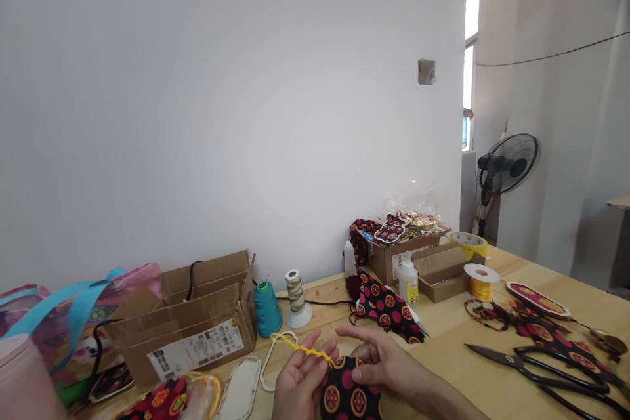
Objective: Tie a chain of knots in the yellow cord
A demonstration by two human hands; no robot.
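Note:
Near the bottom centre, a black fabric piece (345,394) printed with orange and magenta circles is between my hands. A braided yellow cord (308,351) runs from its top edge across the fingers of my left hand (302,380), which are closed on the cord beside the fabric. My right hand (388,364) grips the piece's right side, thumb on its front and index finger stretched out above; its other fingers are partly hidden. Just behind my left hand lies a white oval-ended frame (272,361), with a pale panel (241,390) to its left.
Black scissors (522,361) lie on the right. Behind are a glue bottle (408,282), a yellow cord spool (481,282), patterned cloth (386,305) and a filled cardboard box (388,256). A teal thread cone (267,308) stands beside a larger cardboard box (197,321) on the left.

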